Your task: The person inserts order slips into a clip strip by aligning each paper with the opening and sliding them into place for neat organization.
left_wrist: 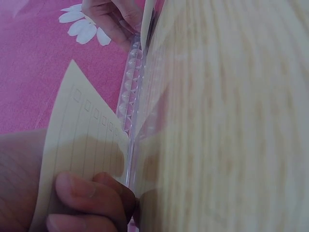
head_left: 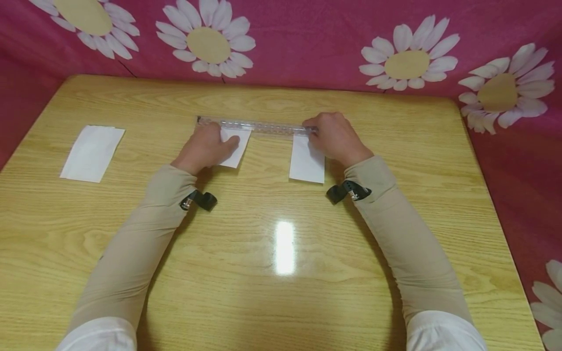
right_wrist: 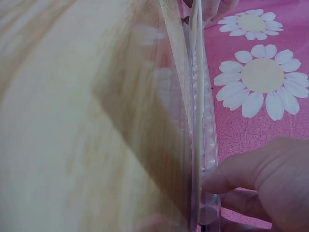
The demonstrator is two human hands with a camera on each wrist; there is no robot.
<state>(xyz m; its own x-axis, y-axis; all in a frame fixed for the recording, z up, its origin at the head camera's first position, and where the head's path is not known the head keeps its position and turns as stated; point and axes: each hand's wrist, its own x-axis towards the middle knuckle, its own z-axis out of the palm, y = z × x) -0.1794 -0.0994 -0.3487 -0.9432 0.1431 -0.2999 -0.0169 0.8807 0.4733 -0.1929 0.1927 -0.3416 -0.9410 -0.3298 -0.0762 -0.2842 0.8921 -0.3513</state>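
A long clear plastic strip point(head_left: 272, 127) with rows of round bumps spans both hands near the back of the table. My left hand point(head_left: 204, 146) grips its left end along with a white paper slip point(head_left: 235, 155). In the left wrist view, that paper point(left_wrist: 79, 130) shows printed lines and small boxes, with curled fingertips point(left_wrist: 91, 193) against it and the strip. At the other end, my right hand point(head_left: 335, 136) pinches the strip, and a second white paper slip point(head_left: 307, 163) hangs below it. The right wrist view shows the thumb point(right_wrist: 231, 174) on the strip; other fingers are partly hidden.
A small stack of white paper point(head_left: 92, 153) lies at the left of the wooden table point(head_left: 219, 302). Behind and right of the table hangs a pink cloth point(head_left: 303, 48) with white daisies. Black straps point(head_left: 204, 200) sit at both wrists.
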